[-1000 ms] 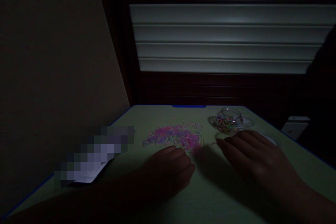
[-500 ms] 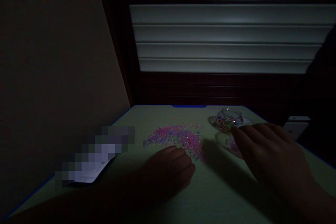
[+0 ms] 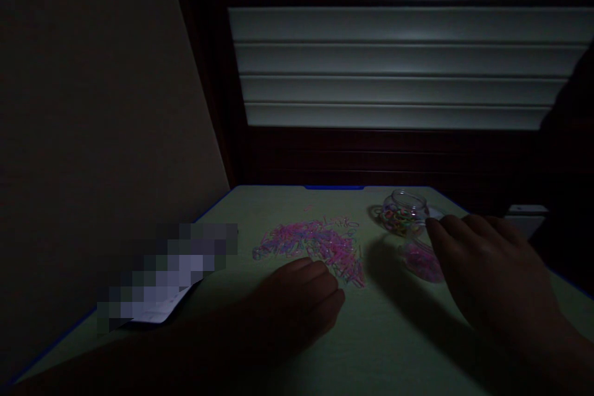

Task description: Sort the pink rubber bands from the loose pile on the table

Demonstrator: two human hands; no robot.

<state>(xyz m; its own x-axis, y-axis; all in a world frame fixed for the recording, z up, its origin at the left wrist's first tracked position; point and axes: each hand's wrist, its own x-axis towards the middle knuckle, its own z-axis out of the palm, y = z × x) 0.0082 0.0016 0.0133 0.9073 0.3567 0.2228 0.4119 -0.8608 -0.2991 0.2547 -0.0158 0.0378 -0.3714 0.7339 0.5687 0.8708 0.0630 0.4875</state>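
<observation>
"What did the right hand (image 3: 494,275) cover?"
"The right side of the near jar (image 3: 420,260) — I couldn't tell whether the fingers held anything."
"And the left hand (image 3: 304,291)?"
"Its fingertips were curled out of sight."
"The flat thing (image 3: 155,309) at left?"
"Mostly blurred into squares."
"The table (image 3: 371,346)?"
"Its near edge was cut off — both forearms (image 3: 195,346) too."

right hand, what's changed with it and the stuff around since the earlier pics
The right hand has moved rightward, away from the pile, to the near container, bringing its pink bands into view. Earlier a thin strand showed at the fingers; whether it was let go is unclear. The left hand, pile and far jar stayed put.
</observation>
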